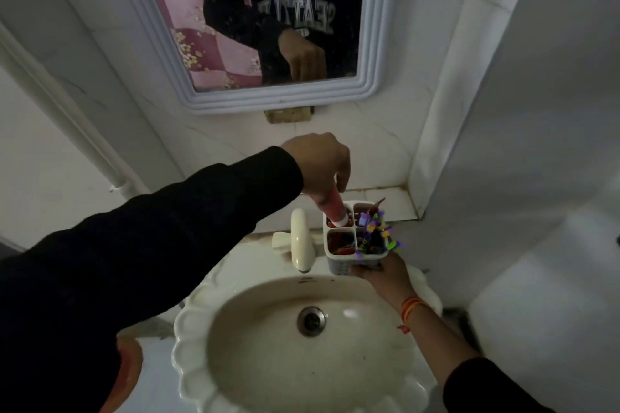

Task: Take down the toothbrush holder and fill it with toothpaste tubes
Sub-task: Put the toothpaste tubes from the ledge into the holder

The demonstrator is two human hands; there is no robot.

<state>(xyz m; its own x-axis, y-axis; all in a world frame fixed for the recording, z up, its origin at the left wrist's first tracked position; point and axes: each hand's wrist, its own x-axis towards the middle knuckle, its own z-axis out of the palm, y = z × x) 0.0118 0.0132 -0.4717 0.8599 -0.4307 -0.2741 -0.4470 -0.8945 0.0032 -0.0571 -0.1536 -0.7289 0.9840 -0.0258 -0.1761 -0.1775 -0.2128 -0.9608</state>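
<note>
Now you are in the filling step: the holder point(355, 240) is already down from wherever it hung, and you carry it over the back rim of the sink point(302, 339), just right of the tap point(300, 238). Your right hand point(382, 273) cups it from below — the fingers wrap under its base, though how tightly they press I cannot tell, since the base hides most of them. Your left hand point(318, 166) comes in from above with a red tube point(332, 208), pinched near its upper end between thumb and fingers, the other fingers curled loosely. The tube hangs tilted, white cap down, and the cap sits at the mouth of the far-left compartment; it looks partly entered, not yet dropped.

The holder has four compartments. The near-left one shows something red inside, and the two on the right carry purple and yellow bits that stick up past the rim; what they are is too small to say.

Judging from this, the next move calls for straightening the tube so it slides in along the divider, then letting go once the cap has gone well below the rim. Keep the right hand level as you do it — the holder rests on your palm alone, and a push from the side could tip it toward the sink.
</note>
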